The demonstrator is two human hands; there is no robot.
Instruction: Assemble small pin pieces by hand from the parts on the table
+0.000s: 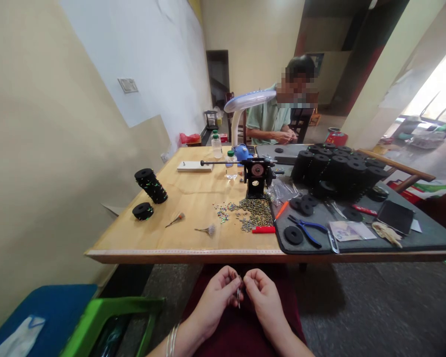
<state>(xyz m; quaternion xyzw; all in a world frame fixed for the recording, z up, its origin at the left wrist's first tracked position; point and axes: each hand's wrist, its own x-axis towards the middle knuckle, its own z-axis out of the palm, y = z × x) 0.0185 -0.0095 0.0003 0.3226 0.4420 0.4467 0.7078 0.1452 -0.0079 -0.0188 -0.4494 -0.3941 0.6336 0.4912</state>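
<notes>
Metal piece: a small thin metal part (239,293) is pinched between both hands, over the lap, below the near edge of the surface (193,198); too small to identify further.
Left hand: left hand (215,296), bangles on the wrist, fingertips closed on the left side of the part.
Right hand: right hand (263,293), fingertips closed on the right side of the part; the two hands nearly touch.
Step in hand: judged to be fine fitting or threading work on the part, done off the surface.
Next move calls for: steady fingertip grip and small, close motions; part looks easy to drop.
Landmark: black winding machine (257,174), standing mid-surface.
Left of machine: two black spools (148,191), well apart from it; two small brushes (193,224) nearer the edge.
In front of machine: heap of small metal pieces (254,214), red lighter (263,229) at its near side.
Right of machine: blue-handled pliers (307,229) on the dark mat (423,240); stacked black discs (338,166) behind.
Behind machine: another person (273,119), seated, own hands together.
</notes>
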